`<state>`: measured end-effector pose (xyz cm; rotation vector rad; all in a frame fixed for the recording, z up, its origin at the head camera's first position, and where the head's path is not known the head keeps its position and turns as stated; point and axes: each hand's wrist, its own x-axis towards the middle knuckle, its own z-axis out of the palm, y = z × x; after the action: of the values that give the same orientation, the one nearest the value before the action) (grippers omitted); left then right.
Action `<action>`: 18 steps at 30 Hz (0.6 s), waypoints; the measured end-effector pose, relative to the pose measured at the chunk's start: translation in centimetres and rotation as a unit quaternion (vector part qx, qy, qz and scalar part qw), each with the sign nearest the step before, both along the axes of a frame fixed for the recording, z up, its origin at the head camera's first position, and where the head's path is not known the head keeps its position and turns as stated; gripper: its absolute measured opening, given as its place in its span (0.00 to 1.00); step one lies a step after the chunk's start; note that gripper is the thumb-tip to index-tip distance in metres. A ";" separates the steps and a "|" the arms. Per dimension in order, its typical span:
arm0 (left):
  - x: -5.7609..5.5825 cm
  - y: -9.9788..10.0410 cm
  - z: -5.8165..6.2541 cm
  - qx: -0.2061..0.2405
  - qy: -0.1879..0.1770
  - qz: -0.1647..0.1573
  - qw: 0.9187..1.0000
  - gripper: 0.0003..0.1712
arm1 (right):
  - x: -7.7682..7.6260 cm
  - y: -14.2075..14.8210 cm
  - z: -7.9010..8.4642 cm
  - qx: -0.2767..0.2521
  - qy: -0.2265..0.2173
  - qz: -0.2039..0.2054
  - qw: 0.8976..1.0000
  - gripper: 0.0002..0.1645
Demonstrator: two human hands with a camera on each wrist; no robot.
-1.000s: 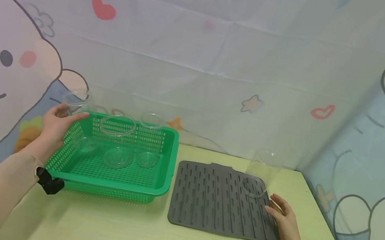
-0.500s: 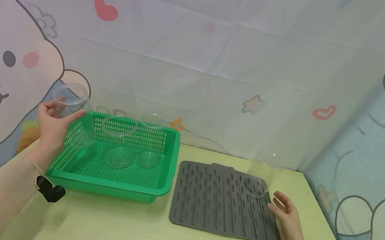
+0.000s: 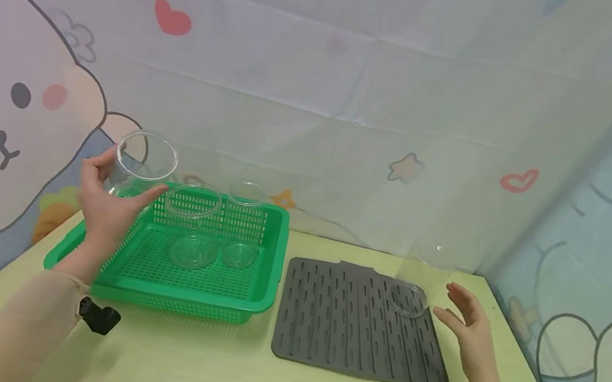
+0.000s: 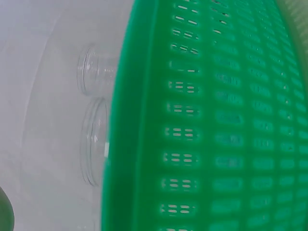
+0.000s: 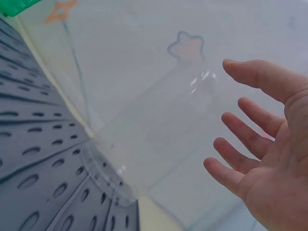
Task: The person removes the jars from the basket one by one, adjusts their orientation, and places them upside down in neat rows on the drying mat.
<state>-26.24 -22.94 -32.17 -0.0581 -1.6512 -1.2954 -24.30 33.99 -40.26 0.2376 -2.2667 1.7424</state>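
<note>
My left hand [image 3: 109,205] grips a clear cup [image 3: 144,161] above the left end of the green basket [image 3: 268,263], its round rim tilted toward me. Two more clear cups, a wider one [image 3: 194,201] and a narrower one [image 3: 247,194], stand upright inside the basket. On the back right corner of the grey drying mat [image 3: 347,323], a tall clear cup [image 5: 144,115] stands upside down, rim on the mat. Just right of that cup my right hand [image 3: 469,332] has its fingers apart and relaxed, holding nothing. In the right wrist view a gap shows between fingertips and cup.
The basket and mat lie side by side on a pale yellow table [image 3: 194,356]. Behind them hangs a printed cloth backdrop [image 3: 329,92], close to the table's back edge. The basket's perforated wall [image 4: 192,144] fills much of the left wrist view.
My left hand has lifted the cup up out of the basket's left side and swung it right, tipping its rim toward me. My right hand stays beside the upside-down cup, its fingers slightly higher.
</note>
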 end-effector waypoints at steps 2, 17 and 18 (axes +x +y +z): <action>0.1 0.7 0.0 -0.044 0.027 0.008 0.999 0.42 | 0.2 -0.3 0.6 -0.009 0.023 0.009 1.000 0.36; 0.6 7.4 -1.4 -0.238 0.144 0.060 0.959 0.38 | 1.3 -5.0 5.1 -0.032 0.091 0.075 0.993 0.42; 0.7 7.8 -1.5 -0.250 0.149 0.061 0.955 0.37 | 1.4 -5.5 5.3 -0.032 0.092 0.077 0.992 0.43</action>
<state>-25.58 -15.10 -33.70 -0.4296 -1.6489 -0.7091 -22.93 28.52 -34.99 0.5493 -2.1060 1.7819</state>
